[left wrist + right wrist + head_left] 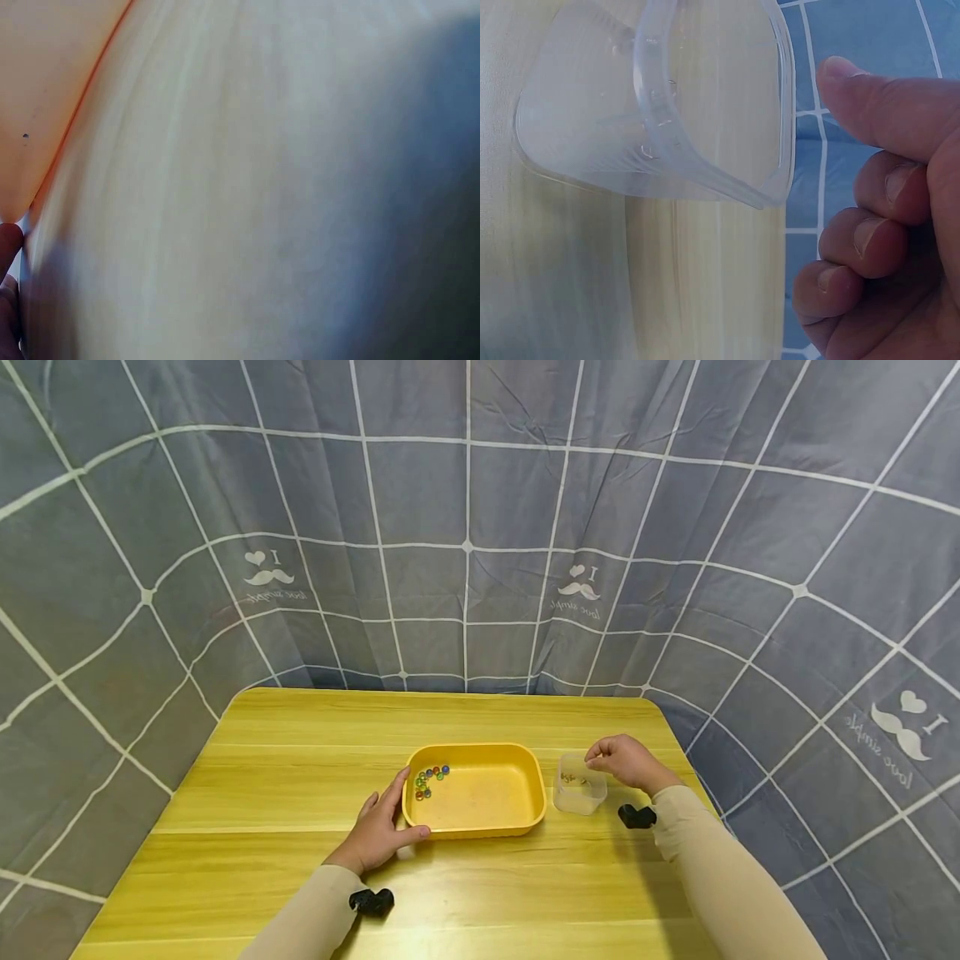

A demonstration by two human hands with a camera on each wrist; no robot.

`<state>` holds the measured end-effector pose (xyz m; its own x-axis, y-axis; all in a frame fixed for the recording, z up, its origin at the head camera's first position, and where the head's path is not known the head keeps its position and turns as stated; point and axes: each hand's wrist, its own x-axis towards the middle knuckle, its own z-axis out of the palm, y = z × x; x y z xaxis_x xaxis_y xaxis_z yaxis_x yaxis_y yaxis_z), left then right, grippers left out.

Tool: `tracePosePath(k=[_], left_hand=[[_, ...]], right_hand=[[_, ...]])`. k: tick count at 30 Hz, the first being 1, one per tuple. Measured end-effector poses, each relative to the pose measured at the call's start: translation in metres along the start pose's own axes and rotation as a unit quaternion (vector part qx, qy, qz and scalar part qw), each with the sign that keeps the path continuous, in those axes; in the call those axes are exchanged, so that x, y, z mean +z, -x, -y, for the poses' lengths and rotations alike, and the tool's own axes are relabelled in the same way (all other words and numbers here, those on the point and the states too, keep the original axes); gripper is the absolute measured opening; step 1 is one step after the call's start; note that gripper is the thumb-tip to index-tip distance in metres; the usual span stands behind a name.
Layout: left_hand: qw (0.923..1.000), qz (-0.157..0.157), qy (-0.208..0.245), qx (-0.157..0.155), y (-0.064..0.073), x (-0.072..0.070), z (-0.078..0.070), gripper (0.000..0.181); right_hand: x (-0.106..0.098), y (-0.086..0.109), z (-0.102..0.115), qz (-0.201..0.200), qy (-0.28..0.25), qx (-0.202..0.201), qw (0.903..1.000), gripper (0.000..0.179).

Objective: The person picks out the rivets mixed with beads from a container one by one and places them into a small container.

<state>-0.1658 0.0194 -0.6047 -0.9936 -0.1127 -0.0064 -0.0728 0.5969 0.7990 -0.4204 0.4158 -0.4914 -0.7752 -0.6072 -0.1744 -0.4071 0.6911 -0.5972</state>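
Note:
A yellow tray [480, 793] sits on the table, with several coloured glass marbles [426, 781] gathered at its left end. My left hand [378, 835] touches its front left corner, fingers along the left wall and thumb by the front rim. In the left wrist view, only fingertips [9, 251] show beside the tray's edge. A clear plastic container [579, 795] stands right of the tray, with small brownish bits inside. Over its far right rim is my right hand [626, 762], thumb extended and the visible fingers curled. Its index fingertip is hidden, and I see nothing held.
The wood-grain table [300, 760] reaches back to a grey-blue curtain [420, 568] with white lines, which hangs behind it and at both sides. Black bands sit at both wrists.

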Motion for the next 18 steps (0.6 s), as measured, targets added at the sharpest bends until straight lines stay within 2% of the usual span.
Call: tracePosePath(k=[5,18], left_hand=[[0.9998,-0.015,0.003,0.015,0.0026,0.0007,-0.0015,0.112],[0.9999,0.013,0.005,-0.005,-0.0004,-0.0025,0.0003,0.114]], right_hand=[[0.0012,-0.001,-0.0021,0.002,-0.003,0.005,1.0,0.019],[0.0017,-0.0001,-0.0026,0.002,0.004,0.004,1.0,0.02]])
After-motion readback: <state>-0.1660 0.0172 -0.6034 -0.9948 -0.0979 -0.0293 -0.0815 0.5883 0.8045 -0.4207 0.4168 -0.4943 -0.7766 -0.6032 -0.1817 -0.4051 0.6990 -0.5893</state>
